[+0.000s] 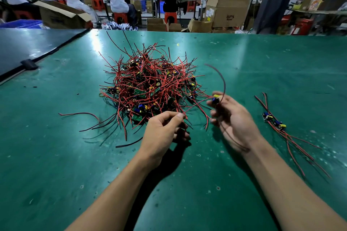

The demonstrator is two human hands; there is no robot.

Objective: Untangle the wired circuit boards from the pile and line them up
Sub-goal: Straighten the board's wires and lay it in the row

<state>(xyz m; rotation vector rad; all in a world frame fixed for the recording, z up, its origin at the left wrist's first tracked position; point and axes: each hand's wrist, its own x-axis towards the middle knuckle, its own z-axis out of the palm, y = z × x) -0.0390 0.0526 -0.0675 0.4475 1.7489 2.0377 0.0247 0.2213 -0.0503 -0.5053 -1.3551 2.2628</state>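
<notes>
Beside the pile (150, 88) mid-frame, the left hand (163, 133) fingers (178, 118) pinch a red wire (195, 104), the right hand (234, 120) fingers (217, 93) pinch a wired circuit board (216, 100); the contents of the upper-left cardboard box (60, 16) are hidden.

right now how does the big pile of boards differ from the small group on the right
The pile is a large heap; the small group is only a few boards. The pile's wires cross every way; the group's trail roughly one way. The pile sits ahead of the left hand, pinching a wire; the small group lies right of the right hand, which grips one board. Both have red and black wires.
</notes>
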